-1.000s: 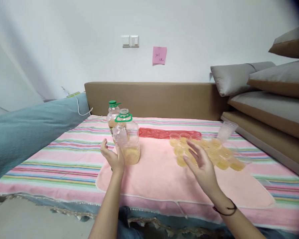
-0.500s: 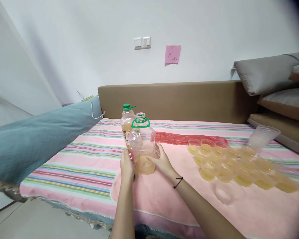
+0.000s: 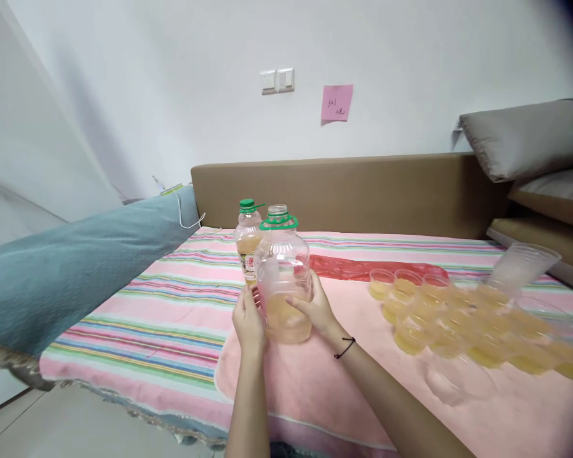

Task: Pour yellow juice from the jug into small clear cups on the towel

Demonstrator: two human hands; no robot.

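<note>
Evidently, the left hand and right hand have their fingers clamped around the lower sides of the uncapped clear plastic jug, which sits between them. Partly filled, it is probably fairly heavy, thin-walled and slick; a gentle two-sided hold low down seems best.

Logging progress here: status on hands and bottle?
Left hand, right hand clasping open bottle. Roughly upright, under half full. Capped bottle close behind.
</note>
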